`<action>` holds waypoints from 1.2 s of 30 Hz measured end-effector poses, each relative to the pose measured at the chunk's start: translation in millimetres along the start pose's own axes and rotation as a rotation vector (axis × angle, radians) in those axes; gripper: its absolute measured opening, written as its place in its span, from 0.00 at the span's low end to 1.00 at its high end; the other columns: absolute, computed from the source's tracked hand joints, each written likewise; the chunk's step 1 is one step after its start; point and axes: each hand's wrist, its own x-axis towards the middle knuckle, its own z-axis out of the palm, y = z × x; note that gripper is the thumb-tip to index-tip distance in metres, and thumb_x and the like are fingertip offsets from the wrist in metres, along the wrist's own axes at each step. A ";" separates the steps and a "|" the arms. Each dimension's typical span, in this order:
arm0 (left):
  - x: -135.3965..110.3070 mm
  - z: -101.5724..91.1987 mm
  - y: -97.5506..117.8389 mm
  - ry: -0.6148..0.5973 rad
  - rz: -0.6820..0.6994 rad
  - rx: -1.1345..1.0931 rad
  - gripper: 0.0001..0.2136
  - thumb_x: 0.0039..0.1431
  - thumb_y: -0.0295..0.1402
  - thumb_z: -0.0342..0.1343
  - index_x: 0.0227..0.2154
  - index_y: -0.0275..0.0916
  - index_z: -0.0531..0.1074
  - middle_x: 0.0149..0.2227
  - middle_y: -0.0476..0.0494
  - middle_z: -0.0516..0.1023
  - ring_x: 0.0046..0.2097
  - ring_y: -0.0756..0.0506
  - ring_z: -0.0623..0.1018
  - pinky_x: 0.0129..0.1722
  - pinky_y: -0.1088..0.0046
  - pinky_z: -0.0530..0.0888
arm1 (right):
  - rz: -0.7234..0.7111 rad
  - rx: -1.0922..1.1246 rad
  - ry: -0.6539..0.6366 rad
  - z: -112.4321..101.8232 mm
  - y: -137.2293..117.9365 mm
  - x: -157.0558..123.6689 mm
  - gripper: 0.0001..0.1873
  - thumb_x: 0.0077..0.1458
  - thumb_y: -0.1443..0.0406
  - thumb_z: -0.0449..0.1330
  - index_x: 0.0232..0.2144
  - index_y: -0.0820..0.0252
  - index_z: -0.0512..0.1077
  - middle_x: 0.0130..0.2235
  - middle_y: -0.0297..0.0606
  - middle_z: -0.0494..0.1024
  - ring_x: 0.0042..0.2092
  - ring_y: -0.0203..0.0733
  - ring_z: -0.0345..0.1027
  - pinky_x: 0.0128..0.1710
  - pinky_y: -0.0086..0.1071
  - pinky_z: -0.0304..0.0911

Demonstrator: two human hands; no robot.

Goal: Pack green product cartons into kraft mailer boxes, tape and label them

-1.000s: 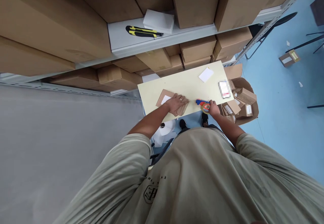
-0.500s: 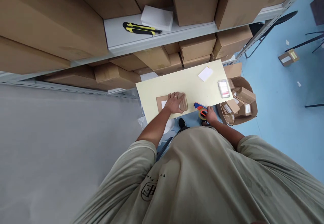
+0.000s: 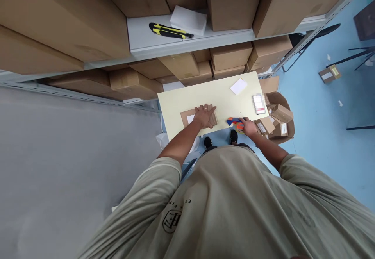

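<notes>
As my left hand splays over flat brown cardboard, my right hand grips a blue-orange tape dispenser; it's rightward (apart).

Matt cardboard package, smooth matt tabletop beneath, plastic tape dispenser at right, smooth metal shelf at far side, dull cardboard cartons upon it, creased cloth shirt near

Left hand covers the middle of the flat cardboard package and part of its white label. Right hand hides the tape dispenser's near end. Pixelated item on table: unreadable. Labels on parcels in carton: too small to read. Big upper-left box: cut by frame edges.
</notes>
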 end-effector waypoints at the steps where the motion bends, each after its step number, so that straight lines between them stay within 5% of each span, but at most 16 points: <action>1: 3.0 0.2 0.9 -0.015 0.000 0.002 0.68 0.47 0.58 0.78 0.85 0.51 0.46 0.83 0.22 0.50 0.75 0.11 0.59 0.72 0.29 0.53 | -0.032 -0.053 -0.015 -7.0 -2.9 2.0 0.37 0.71 0.72 0.55 0.79 0.53 0.63 0.74 0.53 0.69 0.59 0.56 0.78 0.58 0.39 0.73; 6: 14.1 3.2 3.4 -0.038 0.005 0.003 0.66 0.43 0.55 0.80 0.84 0.51 0.55 0.84 0.24 0.47 0.75 0.08 0.57 0.72 0.23 0.49 | -0.126 -0.259 -0.099 -38.1 -37.1 14.5 0.31 0.74 0.69 0.54 0.75 0.53 0.69 0.69 0.57 0.73 0.59 0.62 0.77 0.52 0.42 0.75; 15: 15.4 3.2 5.3 -0.018 -0.006 -0.010 0.63 0.38 0.53 0.82 0.80 0.49 0.63 0.81 0.22 0.55 0.73 0.11 0.59 0.71 0.25 0.53 | -0.183 -0.403 -0.209 -66.9 -83.7 37.1 0.26 0.76 0.63 0.56 0.71 0.61 0.75 0.67 0.64 0.73 0.60 0.63 0.77 0.60 0.45 0.72; 21: 11.3 1.8 6.7 -0.008 0.021 0.003 0.62 0.42 0.53 0.81 0.81 0.50 0.60 0.82 0.23 0.52 0.75 0.13 0.58 0.72 0.25 0.52 | -0.255 -0.483 -0.280 -71.0 -94.2 52.9 0.30 0.67 0.67 0.66 0.70 0.63 0.76 0.67 0.64 0.75 0.65 0.65 0.76 0.59 0.48 0.76; 29: 9.2 -2.6 10.7 -0.016 0.030 0.005 0.61 0.42 0.53 0.81 0.80 0.53 0.62 0.82 0.27 0.53 0.76 0.14 0.57 0.74 0.27 0.51 | -0.164 -0.604 -0.355 -67.4 -143.5 85.5 0.25 0.56 0.72 0.73 0.56 0.75 0.83 0.61 0.71 0.81 0.67 0.84 0.72 0.56 0.73 0.78; 36: 10.6 4.1 8.2 0.002 0.031 -0.032 0.61 0.41 0.54 0.80 0.80 0.55 0.62 0.83 0.29 0.53 0.76 0.13 0.55 0.74 0.27 0.48 | -0.161 -0.494 -0.382 -67.9 -138.3 103.6 0.22 0.56 0.61 0.78 0.52 0.65 0.87 0.56 0.61 0.85 0.62 0.77 0.79 0.57 0.70 0.79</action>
